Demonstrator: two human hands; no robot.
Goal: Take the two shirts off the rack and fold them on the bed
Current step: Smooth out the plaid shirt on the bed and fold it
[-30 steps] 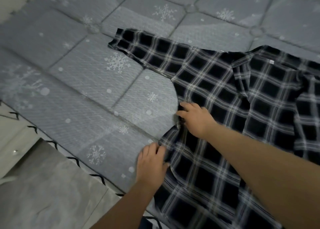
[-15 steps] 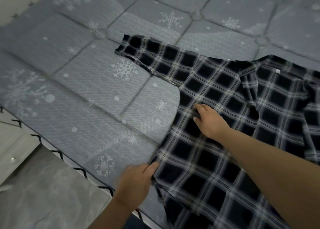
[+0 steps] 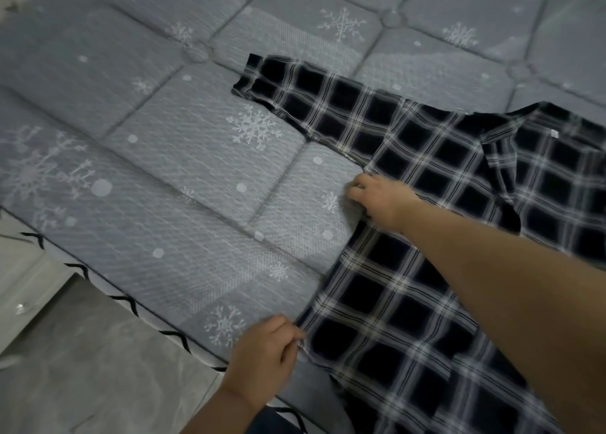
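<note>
On the bed (image 3: 164,158), you're getting the plaid shirt (image 3: 410,289) spread flat. Your left hand (image 3: 262,358) is pinching its side edge, your right hand (image 3: 382,200) is gripping near the armpit. No folds yet; no second shirt showing.

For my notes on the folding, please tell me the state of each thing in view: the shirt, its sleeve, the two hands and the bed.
Plaid shirt: spread flat on the bed, not yet folded.
Sleeve: stretched out sideways, flat.
Left hand: fingers pinch the shirt's side edge near the hem.
Right hand: fingers curled on the shirt's edge at the underarm.
Bed: grey snowflake cover, under the shirt.
</note>
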